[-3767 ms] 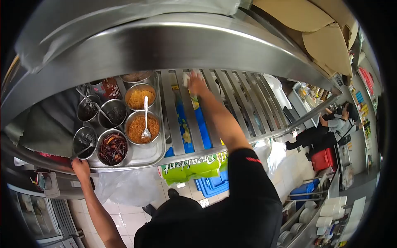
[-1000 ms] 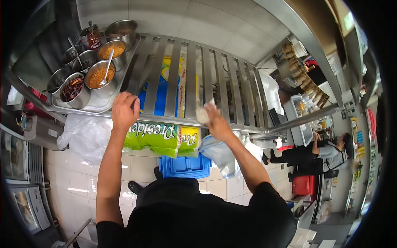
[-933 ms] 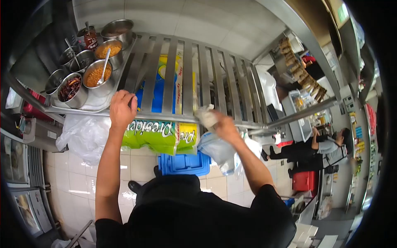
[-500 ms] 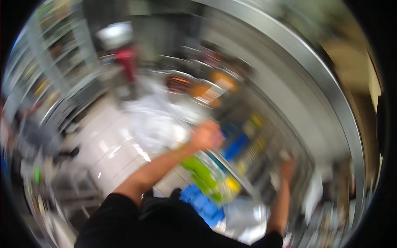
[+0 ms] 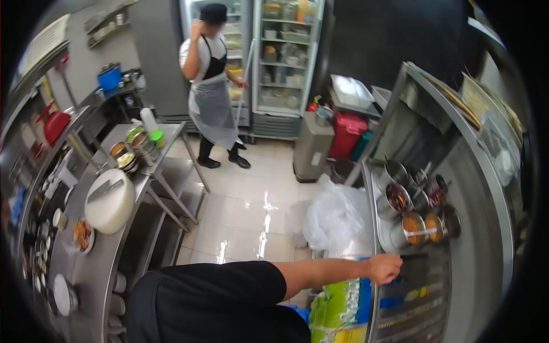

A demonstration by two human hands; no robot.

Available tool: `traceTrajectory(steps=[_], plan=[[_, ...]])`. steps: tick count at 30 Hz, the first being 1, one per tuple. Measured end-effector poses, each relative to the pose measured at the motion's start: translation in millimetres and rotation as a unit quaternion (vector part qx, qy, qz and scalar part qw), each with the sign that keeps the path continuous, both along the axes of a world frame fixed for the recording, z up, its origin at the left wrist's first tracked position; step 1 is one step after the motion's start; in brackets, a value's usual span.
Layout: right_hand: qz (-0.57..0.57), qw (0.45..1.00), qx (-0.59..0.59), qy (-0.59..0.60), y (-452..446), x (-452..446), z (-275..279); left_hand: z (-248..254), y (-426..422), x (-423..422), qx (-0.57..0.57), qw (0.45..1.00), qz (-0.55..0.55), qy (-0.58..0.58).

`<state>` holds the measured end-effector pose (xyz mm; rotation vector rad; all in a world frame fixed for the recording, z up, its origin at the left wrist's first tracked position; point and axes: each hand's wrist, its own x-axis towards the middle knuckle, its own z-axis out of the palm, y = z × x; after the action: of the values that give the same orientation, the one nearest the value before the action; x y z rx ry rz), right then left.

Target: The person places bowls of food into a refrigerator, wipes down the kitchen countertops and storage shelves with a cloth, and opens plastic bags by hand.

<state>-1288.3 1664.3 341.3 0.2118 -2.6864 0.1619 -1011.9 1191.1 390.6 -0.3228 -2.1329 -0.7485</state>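
My left hand [image 5: 386, 268] is closed in a fist at the near edge of the slatted metal counter [image 5: 434, 297]. A thin dark strip shows beside its knuckles; whether the hand holds it I cannot tell. Just beyond the hand stand metal pots with orange contents [image 5: 410, 223] and a pot with dark red pieces [image 5: 397, 197], some with utensils in them. Below my forearm lie a green and blue printed package [image 5: 337, 308] and a clear plastic bag [image 5: 334, 220]. My right hand is out of view.
A person in an apron [image 5: 214, 86] stands by the glass-door fridges [image 5: 286, 57], holding a long pole. To the left, a steel worktable [image 5: 108, 268] carries a round white block with a knife [image 5: 110, 200]. A beige bin [image 5: 313, 146] and red bin [image 5: 346, 134] stand ahead.
The view has swung left and sharpened, bringing the fridges and the other person ahead. My right hand has left the view. My left hand remains closed, now at the counter edge near the pots.
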Motion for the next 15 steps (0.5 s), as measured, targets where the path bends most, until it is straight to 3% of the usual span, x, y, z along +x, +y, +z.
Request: traceTrajectory(steps=[2, 3, 4, 5, 6, 7, 8, 9, 10, 11, 13, 15], plan=[[0.055, 0.998, -0.002, 0.008, 13, 38, -28, -18, -6, -13, 0.004, 1.000, -0.022, 0.002], [0.097, 0.995, 0.015, 0.017, 20, 63, -39, -14, -7, -12, -0.033, 0.998, 0.010, -0.049], [0.186, 0.972, 0.119, 0.081, 22, 105, -43, -17, -10, -16, -0.023, 0.994, 0.040, -0.101], [0.109, 0.992, -0.009, -0.061, -54, 202, 35, -15, -13, -18, -0.051, 0.996, 0.028, -0.073], [0.102, 0.991, -0.022, -0.088, -89, 254, 72, -23, -22, -21, -0.079, 0.997, 0.017, -0.021], [0.164, 0.984, -0.055, -0.031, -89, 281, 77, -26, -22, -21, -0.095, 0.995, 0.013, 0.026], [0.149, 0.977, -0.130, -0.084, -94, 309, 93, -39, -17, -24, -0.105, 0.988, 0.036, 0.109], [0.187, 0.968, -0.147, -0.085, -72, 316, 86, -29, -18, -19, -0.098, 0.994, 0.007, 0.052], [0.160, 0.979, -0.106, -0.071, -47, 320, 83, -2, -16, -4, -0.079, 0.994, -0.015, -0.077], [0.089, 0.971, -0.211, -0.070, -50, 344, 118, 4, -12, 0, -0.037, 0.998, -0.043, -0.015], [0.082, 0.938, -0.323, 0.100, -20, 357, 148, 6, -7, -2, -0.043, 0.998, -0.033, -0.014], [0.009, 0.959, -0.184, 0.213, 7, 359, 156, 7, 1, -1, -0.058, 0.997, -0.027, -0.041]])
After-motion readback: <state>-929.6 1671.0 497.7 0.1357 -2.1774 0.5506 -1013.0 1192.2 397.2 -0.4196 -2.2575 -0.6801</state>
